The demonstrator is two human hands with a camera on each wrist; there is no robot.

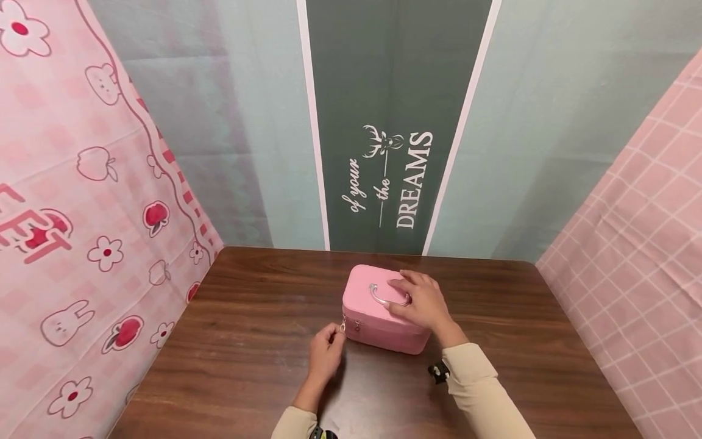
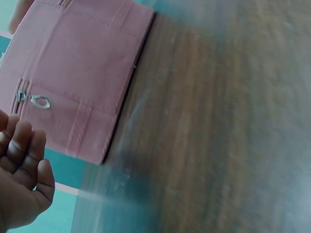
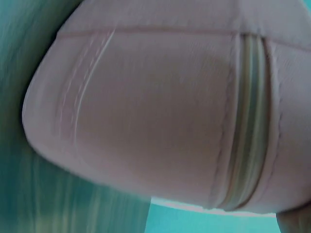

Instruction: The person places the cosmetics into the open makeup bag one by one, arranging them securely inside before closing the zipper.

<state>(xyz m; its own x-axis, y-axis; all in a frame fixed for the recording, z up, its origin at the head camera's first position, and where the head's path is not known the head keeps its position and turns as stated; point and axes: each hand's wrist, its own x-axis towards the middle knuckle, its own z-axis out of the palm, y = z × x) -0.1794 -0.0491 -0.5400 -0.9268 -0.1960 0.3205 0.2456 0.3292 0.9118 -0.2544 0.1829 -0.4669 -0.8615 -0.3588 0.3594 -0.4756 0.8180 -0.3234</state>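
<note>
A pink zippered case with a silver handle on its lid stands on the wooden table. At its front left corner, my left hand pinches a zipper pull with its fingertips. A second zipper pull hangs free beside it, plain in the left wrist view above the curled fingers of that hand. My right hand rests on the lid across the handle's right end, its fingers extended. The right wrist view shows the case's side and closed zipper teeth close up.
The brown tabletop extends around the case. Behind it hangs a grey-green cloth with white lettering. Pink patterned cloth borders the left side and a pink checked cloth the right.
</note>
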